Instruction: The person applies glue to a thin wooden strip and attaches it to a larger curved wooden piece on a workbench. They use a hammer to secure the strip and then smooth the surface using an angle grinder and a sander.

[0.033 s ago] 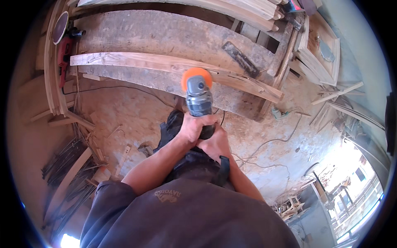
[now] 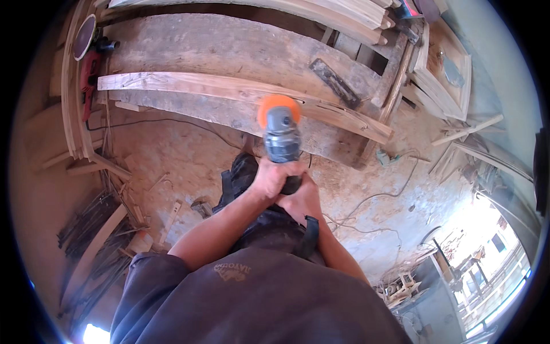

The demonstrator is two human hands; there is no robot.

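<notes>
Both my hands are wrapped round an angle grinder (image 2: 281, 140) with a grey body and an orange disc (image 2: 271, 109). My left hand (image 2: 273, 176) grips it just behind the grey head. Lower down, my right hand (image 2: 302, 200) closes on the dark rear end, and a dark band circles that wrist. The disc overlaps the near edge of a long, pale wooden bar (image 2: 195, 84); I cannot tell whether it touches. This bar lies along a rough plank workbench (image 2: 189, 43) and carries several narrow slots towards its right end.
A hand plane (image 2: 335, 83) rests on the bench, right of the disc. At the far left sits a red grinder (image 2: 89, 80) with a round pad. Cords (image 2: 366, 200) trail over the floor. Dark rods (image 2: 89, 229) lean at the left; a wooden drawer-like box (image 2: 444, 69) stands at the right.
The grinder and both hands have shifted slightly to the right, the disc moving along the wooden bar. The bar and the bench things stay where they were.
</notes>
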